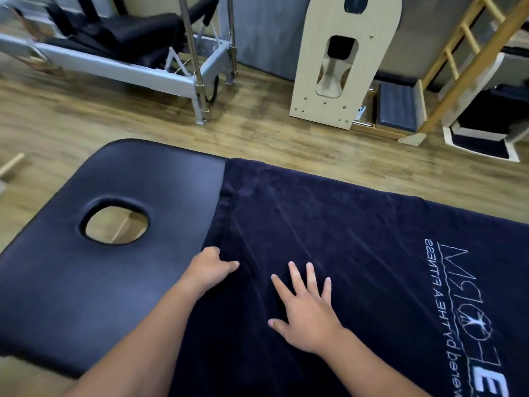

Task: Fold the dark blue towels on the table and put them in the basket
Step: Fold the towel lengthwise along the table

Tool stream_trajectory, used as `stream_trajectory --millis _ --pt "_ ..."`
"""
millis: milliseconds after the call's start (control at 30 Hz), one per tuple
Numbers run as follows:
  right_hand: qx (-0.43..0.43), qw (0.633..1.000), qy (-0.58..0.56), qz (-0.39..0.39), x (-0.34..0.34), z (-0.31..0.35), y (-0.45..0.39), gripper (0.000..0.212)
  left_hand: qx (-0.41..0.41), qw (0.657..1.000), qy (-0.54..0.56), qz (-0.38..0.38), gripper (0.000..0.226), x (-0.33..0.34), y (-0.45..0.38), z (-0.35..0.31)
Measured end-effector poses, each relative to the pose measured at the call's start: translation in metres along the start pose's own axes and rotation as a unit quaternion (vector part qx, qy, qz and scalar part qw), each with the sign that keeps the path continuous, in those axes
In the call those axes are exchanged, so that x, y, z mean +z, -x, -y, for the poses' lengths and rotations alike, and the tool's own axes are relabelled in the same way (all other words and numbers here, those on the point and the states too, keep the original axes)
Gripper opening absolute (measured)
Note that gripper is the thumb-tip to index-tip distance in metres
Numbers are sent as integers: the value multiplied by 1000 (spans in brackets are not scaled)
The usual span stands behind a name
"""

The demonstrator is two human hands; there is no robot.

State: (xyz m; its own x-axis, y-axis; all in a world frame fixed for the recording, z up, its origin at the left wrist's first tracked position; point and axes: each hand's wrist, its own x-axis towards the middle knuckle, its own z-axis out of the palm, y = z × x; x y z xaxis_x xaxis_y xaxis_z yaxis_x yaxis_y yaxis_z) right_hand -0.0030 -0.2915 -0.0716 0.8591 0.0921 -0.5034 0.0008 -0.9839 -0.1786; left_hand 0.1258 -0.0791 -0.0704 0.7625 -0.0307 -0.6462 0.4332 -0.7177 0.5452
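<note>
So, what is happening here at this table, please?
A person is working on a dark blue towel that lies spread over a padded table with a face hole. The left hand grips the towel's left edge, with the fingers curled round the fabric. The right hand lies flat on the towel with the fingers spread. The towel looks not yet folded, its white lettering showing on the right. No basket is in view.
</note>
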Motion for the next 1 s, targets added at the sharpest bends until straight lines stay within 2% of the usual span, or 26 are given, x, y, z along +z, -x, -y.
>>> stream_trajectory --millis 67,200,300,400,467,567,633,733,800,900,1000 --pt "-10 1000 -1 5 9 6 12 88 -1 999 -19 -32 47 12 20 15" --pt "-8 1000 7 16 28 19 42 95 13 995 -52 -87 24 28 63 41" --pt "-3 1000 7 12 42 25 59 95 26 982 -128 -136 27 35 87 64" --pt "-5 1000 4 9 50 30 70 95 4 985 -52 -165 15 41 104 88" --pt "-15 1000 -3 4 52 32 78 94 -8 976 4 -220 8 34 114 102" --pt "-32 999 -6 -7 53 39 89 92 -2 953 72 -294 14 10 124 116" --pt "-34 999 -8 -7 58 45 98 92 -2 956 83 -280 17 1 131 125" --pt "-44 999 3 15 72 53 112 90 -19 985 44 -164 40 8 142 141" --pt "-45 999 13 19 82 60 119 89 -12 994 -6 -105 45 12 147 150" --pt "-32 999 6 11 89 68 128 85 5 991 -32 -133 42 8 149 167" --pt "2 1000 1 -2 97 77 138 81 5 986 10 -168 41 -2 154 188"
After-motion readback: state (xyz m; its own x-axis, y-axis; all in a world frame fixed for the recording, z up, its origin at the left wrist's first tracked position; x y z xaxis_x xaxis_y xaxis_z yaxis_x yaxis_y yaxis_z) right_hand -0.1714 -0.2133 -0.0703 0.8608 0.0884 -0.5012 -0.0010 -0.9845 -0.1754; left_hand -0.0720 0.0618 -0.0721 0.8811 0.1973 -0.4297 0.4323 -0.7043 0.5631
